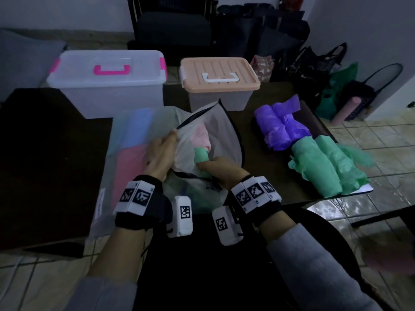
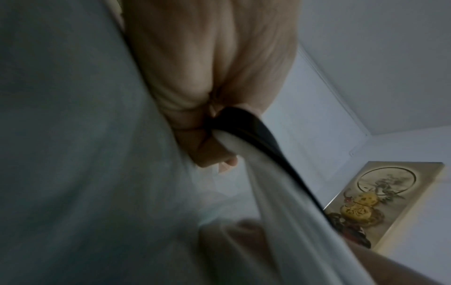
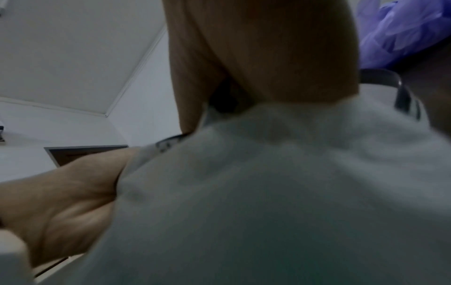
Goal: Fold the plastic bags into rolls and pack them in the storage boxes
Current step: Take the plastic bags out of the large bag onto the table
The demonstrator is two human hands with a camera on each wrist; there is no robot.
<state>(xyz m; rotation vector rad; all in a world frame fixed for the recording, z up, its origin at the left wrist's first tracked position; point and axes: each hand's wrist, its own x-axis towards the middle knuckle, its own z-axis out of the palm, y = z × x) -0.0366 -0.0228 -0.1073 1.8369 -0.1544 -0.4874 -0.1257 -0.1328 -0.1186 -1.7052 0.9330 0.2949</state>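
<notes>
Left hand (image 1: 160, 153) pinches the dark-trimmed rim of the translucent pouch (image 1: 215, 129), lifting its mouth open; the left wrist view confirms that grip, thumb and curled fingers (image 2: 212, 152) clamped on the black edge. Right hand (image 1: 219, 168) reaches into the pouch's mouth with a green roll (image 1: 199, 154) at its fingertips, but how tightly that grip closes round the roll I cannot tell, since the pouch wall veils the fingers and the right wrist view is a blur of pale fabric. A pink bundle (image 1: 201, 136) sits deeper inside the pouch, its outline soft through the mesh. Left of the pouch lies a flat clear packet (image 1: 125, 158) with blue and pink sheets showing hazily through it. Right of the pouch, purple rolls (image 1: 280, 126) and green rolls (image 1: 325, 167) lie packed side by side on the dark tabletop (image 1: 45, 153). Behind the pouch stand two storage boxes, lids on: the clear one with pink handle (image 1: 107, 86) and the one with peach lid (image 1: 219, 79). Dim light throughout; beyond the boxes dark bags and a chair merge into shadow, and tiled floor (image 1: 370, 135) shows to the right of the tabletop.
</notes>
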